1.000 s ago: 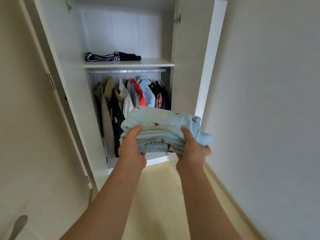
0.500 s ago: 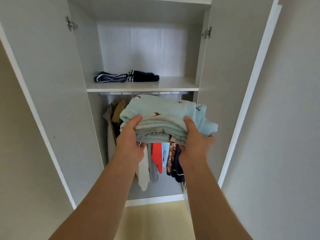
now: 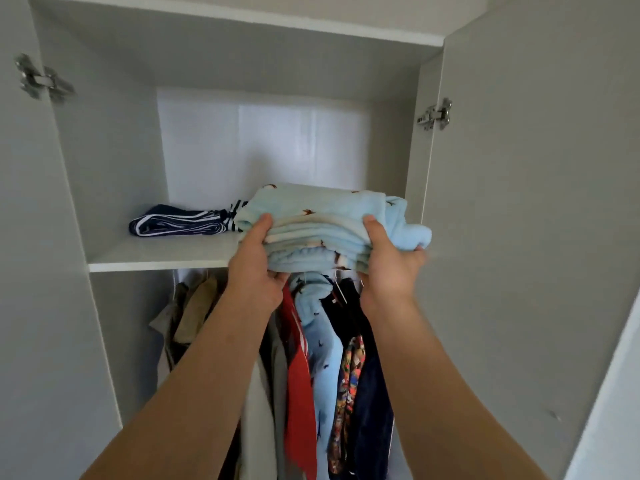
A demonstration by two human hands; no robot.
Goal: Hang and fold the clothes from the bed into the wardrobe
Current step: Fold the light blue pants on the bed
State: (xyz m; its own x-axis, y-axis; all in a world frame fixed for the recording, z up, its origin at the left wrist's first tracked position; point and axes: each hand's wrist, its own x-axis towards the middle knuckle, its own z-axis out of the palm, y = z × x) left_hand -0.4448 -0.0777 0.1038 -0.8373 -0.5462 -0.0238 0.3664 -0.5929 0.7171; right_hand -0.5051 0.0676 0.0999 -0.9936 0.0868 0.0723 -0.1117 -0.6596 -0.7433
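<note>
Two forearms rose from the lower edge of the view and ended in the left hand (image 3: 254, 271) and the right hand (image 3: 389, 271). Each hand was clamped on one end of the folded light-blue garment (image 3: 322, 216), with the thumb pressed on top of the stack and the other fingers curled beneath it. Below the hands, hanging clothes (image 3: 301, 382) filled the lower compartment. The garment was held in the air at the front edge of the shelf (image 3: 156, 259), toward that edge's right end, its underside roughly level with the board; whether it touched the edge could not be told. Farther in, a navy striped folded item (image 3: 180, 223) lay toward the shelf's left side, its right end just beside the blue stack's left corner. The wardrobe's pale back panel (image 3: 263, 143) closed the compartment. The garment appeared thick, fleecy, soft and light, folded in several layers, with a loose lobe bulging past the right hand. Such layers would probably slip or unfold under a one-point grip. Support from both ends, fingers under the lowest layer and thumbs on top, seemed the soundest hold.
</note>
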